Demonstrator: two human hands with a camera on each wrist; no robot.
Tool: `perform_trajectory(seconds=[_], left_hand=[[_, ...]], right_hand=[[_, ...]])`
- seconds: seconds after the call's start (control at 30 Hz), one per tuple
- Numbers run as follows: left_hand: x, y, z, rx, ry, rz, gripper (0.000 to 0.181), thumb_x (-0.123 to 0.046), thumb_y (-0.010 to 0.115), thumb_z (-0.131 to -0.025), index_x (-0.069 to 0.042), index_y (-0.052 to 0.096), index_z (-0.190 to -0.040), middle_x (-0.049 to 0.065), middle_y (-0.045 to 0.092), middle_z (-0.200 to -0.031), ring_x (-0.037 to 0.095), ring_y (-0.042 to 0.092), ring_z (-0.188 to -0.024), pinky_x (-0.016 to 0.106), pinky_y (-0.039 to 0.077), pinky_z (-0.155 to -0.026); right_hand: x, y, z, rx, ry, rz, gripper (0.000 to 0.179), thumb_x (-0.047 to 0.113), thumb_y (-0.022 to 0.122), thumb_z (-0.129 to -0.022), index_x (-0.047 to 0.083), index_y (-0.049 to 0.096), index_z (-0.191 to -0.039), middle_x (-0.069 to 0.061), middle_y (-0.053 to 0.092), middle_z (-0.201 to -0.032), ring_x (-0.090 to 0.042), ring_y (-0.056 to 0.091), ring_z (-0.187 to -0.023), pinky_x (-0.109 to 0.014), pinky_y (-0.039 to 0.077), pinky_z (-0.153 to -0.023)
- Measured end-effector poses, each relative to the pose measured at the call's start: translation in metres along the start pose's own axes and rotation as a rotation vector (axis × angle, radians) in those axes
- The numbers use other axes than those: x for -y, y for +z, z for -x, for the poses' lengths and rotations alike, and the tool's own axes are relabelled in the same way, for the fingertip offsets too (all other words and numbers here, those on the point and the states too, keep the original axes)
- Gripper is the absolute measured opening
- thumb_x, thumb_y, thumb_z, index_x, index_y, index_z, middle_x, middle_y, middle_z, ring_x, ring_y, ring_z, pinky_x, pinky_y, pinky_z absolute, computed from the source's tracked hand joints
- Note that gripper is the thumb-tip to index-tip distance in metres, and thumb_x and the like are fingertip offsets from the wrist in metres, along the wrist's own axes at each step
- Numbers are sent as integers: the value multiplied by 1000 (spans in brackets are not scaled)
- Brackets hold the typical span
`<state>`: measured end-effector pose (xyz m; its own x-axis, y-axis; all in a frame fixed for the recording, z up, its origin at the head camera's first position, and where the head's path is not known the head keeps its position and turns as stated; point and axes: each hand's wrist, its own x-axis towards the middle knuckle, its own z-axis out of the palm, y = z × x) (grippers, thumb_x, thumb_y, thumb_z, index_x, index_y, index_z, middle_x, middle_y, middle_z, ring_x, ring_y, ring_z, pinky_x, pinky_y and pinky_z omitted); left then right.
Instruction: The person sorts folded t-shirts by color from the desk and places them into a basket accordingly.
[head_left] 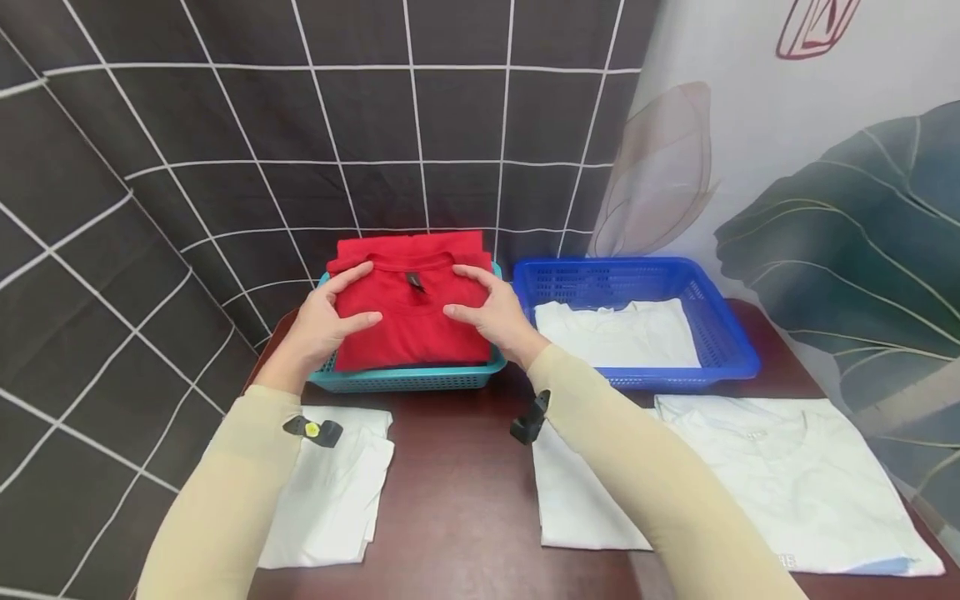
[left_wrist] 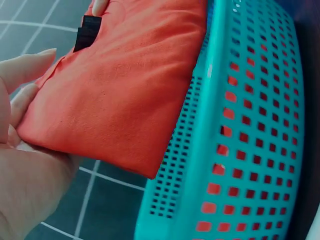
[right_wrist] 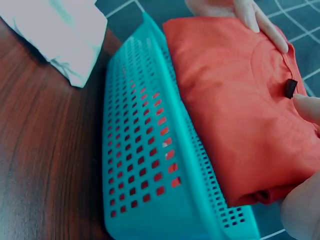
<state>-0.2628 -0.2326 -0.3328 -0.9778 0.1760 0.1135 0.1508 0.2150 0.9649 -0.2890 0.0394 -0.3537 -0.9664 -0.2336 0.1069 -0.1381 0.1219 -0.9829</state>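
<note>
A folded red T-shirt [head_left: 420, 329], its dark neck label facing up, lies level at the top of a teal basket [head_left: 408, 381]. My left hand [head_left: 321, 325] grips its left side, thumb on top; in the left wrist view, part of that hand [left_wrist: 30, 175] passes beneath the folded edge. On the opposite side my right hand [head_left: 498, 312] holds the shirt, its thumb also on the top layer. More red cloth shows behind the collar and through the basket's holes. The fingers under the shirt are hidden.
To the right stands a blue basket [head_left: 727, 342] with a folded white shirt [head_left: 622, 333] inside. White folded garments lie on the dark wooden table [head_left: 457, 500]: one at left [head_left: 330, 492], others at right [head_left: 787, 475]. A gridded dark curtain [head_left: 360, 117] hangs behind.
</note>
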Motion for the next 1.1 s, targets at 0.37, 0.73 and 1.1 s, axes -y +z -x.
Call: perform_trajectory(seconds=[0.37, 0.73, 1.1], left_hand=[[30, -6, -12, 31, -74, 10, 71, -15, 76, -83, -30, 43, -144, 2, 40, -141, 24, 42, -124, 25, 54, -81], [43, -7, -27, 45, -164, -125, 77, -20, 77, -82, -29, 38, -148, 8, 34, -147, 31, 36, -130, 39, 54, -85], [56, -4, -29, 50, -286, -263, 82, -26, 78, -81, -24, 33, -150, 13, 29, -149, 36, 28, -135, 47, 53, -86]], right_hand=[[-24, 19, -12, 11, 139, -22, 66, 19, 80, -78, 31, 51, -136, -1, 47, -133, -24, 47, -117, -37, 56, -79], [-36, 26, -15, 15, 180, 15, 69, 17, 81, -78, 27, 50, -138, -1, 45, -135, -23, 44, -119, -35, 56, -78], [-34, 28, -16, 91, 261, 100, 79, 18, 80, -77, 25, 41, -145, -4, 40, -140, -24, 38, -124, -37, 56, -80]])
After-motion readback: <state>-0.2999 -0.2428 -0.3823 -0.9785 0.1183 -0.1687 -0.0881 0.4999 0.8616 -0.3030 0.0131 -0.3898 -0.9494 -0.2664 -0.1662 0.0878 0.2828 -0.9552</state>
